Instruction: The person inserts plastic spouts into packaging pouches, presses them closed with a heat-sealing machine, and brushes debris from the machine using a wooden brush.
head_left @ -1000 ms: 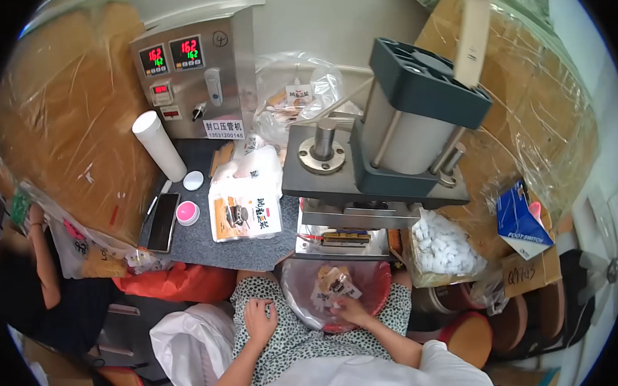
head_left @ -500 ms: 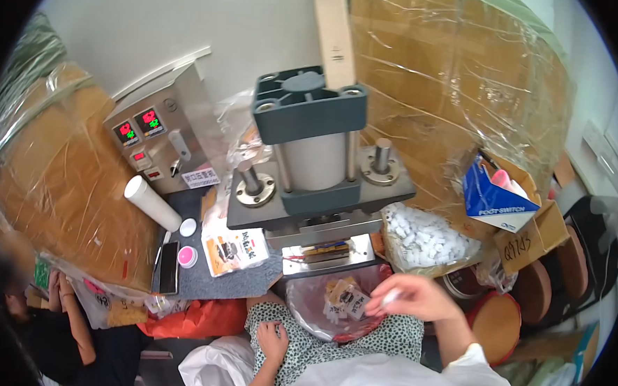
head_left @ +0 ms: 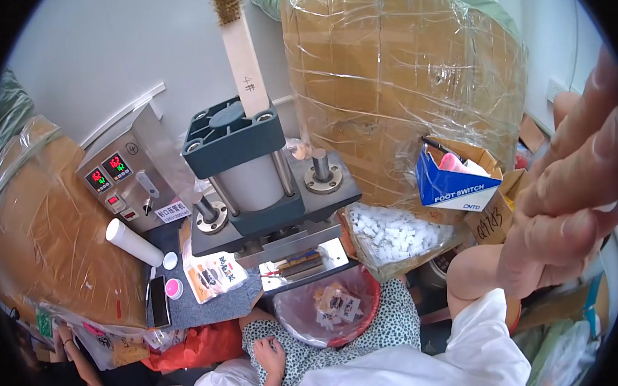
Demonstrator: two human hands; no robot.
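Observation:
My right hand (head_left: 563,213) is raised close to the camera on the right, fingers bent and near one another. A bit of a small white piece (head_left: 607,207) shows between the fingers; most of it is hidden. My left hand (head_left: 270,356) lies on my thigh, fingers loosely stretched over the patterned cloth (head_left: 263,330), holding nothing. Between my legs rests a red-rimmed basin (head_left: 375,305) lined with clear plastic, with printed packets (head_left: 345,308) inside. Over it stands a press machine (head_left: 253,190) with a metal jaw. Many small white pieces (head_left: 398,232) fill an open box to its right.
A blue foot-switch box (head_left: 456,187) stands right of the machine. Large wrapped cartons (head_left: 399,79) rise behind. On the left are a control box (head_left: 125,169), a white bottle (head_left: 135,243), a phone (head_left: 158,301) and a printed bag (head_left: 214,275). Another person's arm (head_left: 80,363) shows at lower left.
My right hand has risen from above the basin, up and right toward the camera. My left hand stays on my thigh. The view has turned to the right.

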